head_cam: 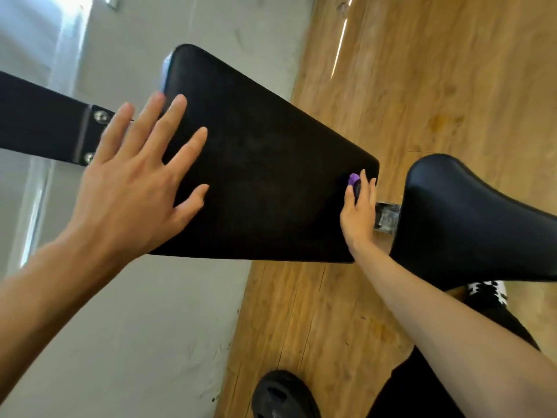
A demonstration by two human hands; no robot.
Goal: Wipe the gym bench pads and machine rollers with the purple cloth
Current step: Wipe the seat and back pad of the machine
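A long black back pad (265, 164) of a gym bench slants across the middle of the view. My left hand (132, 182) lies flat on its upper left part, fingers spread, holding nothing. My right hand (360, 212) is at the pad's lower right corner, closed on a purple cloth (353, 178), of which only a small bunched tip shows between my fingers. A second black pad, the seat (470, 224), sits to the right, past a metal bracket (387, 215).
A black steel frame beam (39, 116) with bolts runs off to the left behind the pad. A grey wall (144, 327) meets the wooden floor (437, 86). A black weight plate (283, 393) lies on the floor by my leg and shoe (488, 289).
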